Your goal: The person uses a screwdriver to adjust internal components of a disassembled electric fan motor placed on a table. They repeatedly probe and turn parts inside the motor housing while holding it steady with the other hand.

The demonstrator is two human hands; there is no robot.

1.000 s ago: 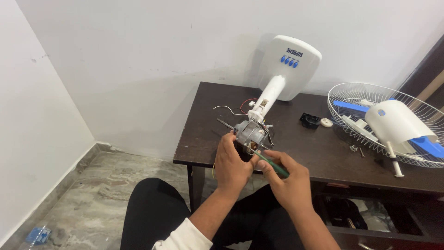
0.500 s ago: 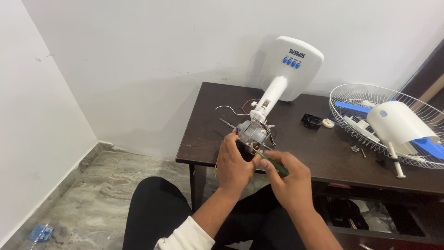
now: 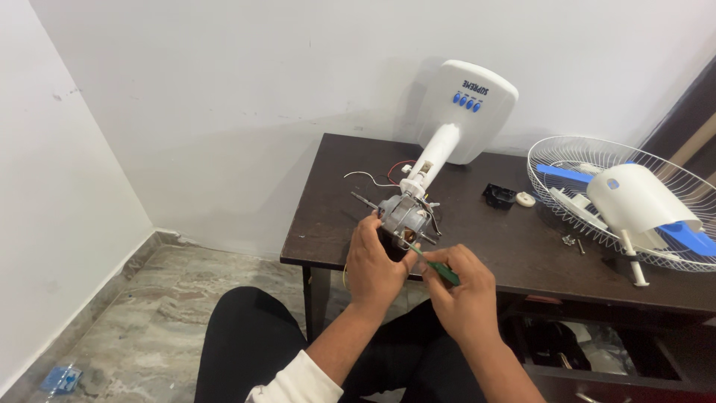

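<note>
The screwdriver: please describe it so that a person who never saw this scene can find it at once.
Start at the dark wooden table and go to its front edge, where two hands meet at a bare metal fan motor. The screwdriver is in the right hand; its green handle and thin shaft set it apart.

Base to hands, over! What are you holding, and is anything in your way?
Left hand gripping bare fan motor. Right hand holding green-handled screwdriver, tip at motor. Loose wires behind, nothing blocking.
</note>
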